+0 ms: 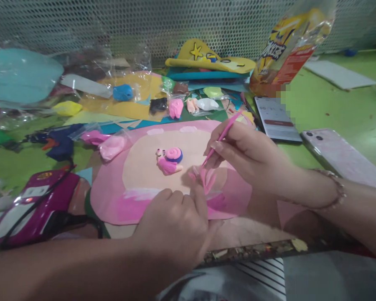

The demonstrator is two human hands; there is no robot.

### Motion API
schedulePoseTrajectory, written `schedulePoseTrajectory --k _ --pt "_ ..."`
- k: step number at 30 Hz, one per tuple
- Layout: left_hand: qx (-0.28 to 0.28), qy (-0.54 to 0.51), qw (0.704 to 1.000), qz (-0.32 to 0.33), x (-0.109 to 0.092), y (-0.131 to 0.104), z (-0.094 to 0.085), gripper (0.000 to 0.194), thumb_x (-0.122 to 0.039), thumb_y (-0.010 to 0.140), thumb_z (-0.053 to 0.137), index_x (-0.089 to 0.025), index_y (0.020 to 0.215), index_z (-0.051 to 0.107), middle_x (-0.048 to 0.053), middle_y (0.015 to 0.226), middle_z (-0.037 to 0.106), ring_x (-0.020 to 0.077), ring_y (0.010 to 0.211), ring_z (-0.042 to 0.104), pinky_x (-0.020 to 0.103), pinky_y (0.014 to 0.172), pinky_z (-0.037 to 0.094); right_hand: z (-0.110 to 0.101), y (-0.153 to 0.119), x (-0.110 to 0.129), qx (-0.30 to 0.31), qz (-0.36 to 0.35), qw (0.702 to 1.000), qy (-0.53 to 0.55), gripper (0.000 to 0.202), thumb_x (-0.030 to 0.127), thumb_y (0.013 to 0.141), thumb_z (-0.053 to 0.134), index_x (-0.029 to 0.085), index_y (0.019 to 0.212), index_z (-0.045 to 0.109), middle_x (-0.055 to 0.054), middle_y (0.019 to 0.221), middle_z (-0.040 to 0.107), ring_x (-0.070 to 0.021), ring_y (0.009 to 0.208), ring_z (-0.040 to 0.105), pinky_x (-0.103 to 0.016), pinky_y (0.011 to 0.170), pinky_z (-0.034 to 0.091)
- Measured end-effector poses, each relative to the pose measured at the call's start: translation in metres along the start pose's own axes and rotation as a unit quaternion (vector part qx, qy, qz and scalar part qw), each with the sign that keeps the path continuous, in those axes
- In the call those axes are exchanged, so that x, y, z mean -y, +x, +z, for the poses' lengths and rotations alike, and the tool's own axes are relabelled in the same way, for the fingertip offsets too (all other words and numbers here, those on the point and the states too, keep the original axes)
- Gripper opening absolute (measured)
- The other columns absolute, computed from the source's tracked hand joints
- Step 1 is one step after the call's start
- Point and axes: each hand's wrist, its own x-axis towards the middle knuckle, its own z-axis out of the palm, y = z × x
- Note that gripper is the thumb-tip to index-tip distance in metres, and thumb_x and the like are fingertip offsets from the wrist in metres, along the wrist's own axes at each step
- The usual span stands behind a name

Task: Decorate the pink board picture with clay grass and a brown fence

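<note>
A pink modelling tool (223,138) is pinched between the thumb and fingers of my right hand (247,152). Its lower tip meets a small pink clay piece (208,179) with petal-like folds. The index fingertip of my left hand (175,221) touches the near left side of that piece; its thumb points away to the right and the other fingers curl in. Left of the piece, a clay snail (167,166) with a pink body and a pink and blue shell lies on a pink and beige paper board (141,156), which has brighter pink patches along its near part.
Bagged clay lumps, one bright pink (176,108) and one blue (123,92), lie behind the board. A magenta device (34,205) with a black cord sits left. Right are a phone (277,119), a pale-cased phone (341,154) and a drink bottle (288,50).
</note>
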Motion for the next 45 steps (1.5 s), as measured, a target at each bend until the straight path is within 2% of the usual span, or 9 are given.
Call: schedulePoseTrajectory --k 6,13,18,21,24,28,36,40,45 --pt "0.039 -0.02 0.999 -0.007 0.002 0.003 -0.004 0.057 -0.042 0.085 0.044 0.005 0.114 0.06 0.013 0.056 0.061 0.0222 0.051 0.058 0.033 0.05 0.044 -0.001 -0.001 -0.001 -0.01 -0.014 1.0 -0.016 0.013 0.012 0.092 0.042 0.019 0.081 0.045 0.0 0.074 0.056 -0.0095 0.066 0.062 -0.023 0.059 0.053" --pt "0.104 -0.016 0.994 -0.019 0.006 0.006 -0.006 0.066 -0.05 0.087 0.038 0.003 0.122 0.055 0.012 0.056 0.062 0.0214 0.05 0.057 0.032 0.05 0.042 -0.002 -0.001 0.0 -0.015 -0.015 1.0 -0.011 0.013 0.012 0.092 0.043 0.019 0.08 0.045 0.0 0.074 0.056 -0.0096 0.065 0.061 -0.023 0.059 0.053" --pt "0.088 0.017 0.995 -0.038 0.003 0.001 -0.006 0.07 -0.049 0.087 0.04 0.006 0.13 0.045 0.01 0.054 0.059 0.0211 0.05 0.056 0.032 0.049 0.041 -0.003 -0.001 0.003 -0.014 0.001 1.0 -0.025 0.013 0.014 0.092 0.044 0.019 0.08 0.046 -0.001 0.074 0.058 -0.0109 0.067 0.061 -0.025 0.061 0.053" --pt "0.095 0.029 0.993 -0.061 -0.002 -0.003 -0.007 0.067 -0.047 0.087 0.041 0.006 0.128 0.047 0.009 0.053 0.057 0.0208 0.049 0.054 0.031 0.048 0.039 -0.003 -0.001 0.004 -0.02 0.016 0.999 -0.029 0.012 0.015 0.093 0.043 0.019 0.081 0.047 -0.002 0.076 0.059 -0.0112 0.069 0.061 -0.025 0.062 0.052" --pt "0.098 0.015 0.993 -0.061 -0.003 -0.004 -0.008 0.062 -0.045 0.087 0.042 0.004 0.124 0.052 0.01 0.056 0.058 0.0208 0.051 0.054 0.032 0.05 0.04 -0.004 -0.002 0.004 -0.017 0.014 0.999 -0.039 0.012 0.015 0.092 0.043 0.018 0.082 0.047 -0.002 0.076 0.059 -0.0108 0.068 0.061 -0.024 0.061 0.052" --pt "0.122 0.006 0.991 -0.058 -0.002 -0.001 -0.008 0.065 -0.044 0.087 0.044 0.005 0.13 0.045 0.01 0.057 0.058 0.0223 0.055 0.056 0.033 0.053 0.041 -0.004 -0.002 0.004 -0.001 -0.005 0.998 -0.059 0.012 0.013 0.092 0.044 0.018 0.081 0.048 -0.002 0.075 0.059 -0.0104 0.068 0.06 -0.022 0.06 0.051" --pt "0.119 0.003 0.992 -0.052 -0.002 0.0 -0.008 0.068 -0.046 0.089 0.041 0.007 0.131 0.042 0.011 0.059 0.059 0.0229 0.056 0.057 0.034 0.054 0.043 -0.004 -0.001 0.004 0.003 -0.006 0.997 -0.071 0.011 0.012 0.091 0.045 0.017 0.082 0.05 -0.002 0.074 0.059 -0.01 0.066 0.061 -0.021 0.058 0.049" --pt "0.127 0.011 0.99 -0.062 -0.005 -0.002 -0.011 0.062 -0.043 0.09 0.042 0.005 0.128 0.047 0.013 0.062 0.06 0.023 0.058 0.057 0.034 0.054 0.044 -0.001 -0.002 0.003 0.042 -0.007 0.997 -0.07 0.009 0.017 0.091 0.046 0.016 0.085 0.052 -0.003 0.077 0.062 -0.0108 0.068 0.062 -0.022 0.059 0.049" --pt "0.104 0.007 0.992 -0.071 -0.01 -0.009 -0.012 0.049 -0.04 0.09 0.042 -0.001 0.112 0.062 0.011 0.065 0.059 0.0206 0.06 0.056 0.029 0.051 0.041 0.002 -0.003 0.006 0.084 -0.022 0.992 -0.096 0.008 0.016 0.09 0.047 0.016 0.085 0.054 -0.002 0.077 0.066 -0.0099 0.068 0.062 -0.019 0.058 0.047"
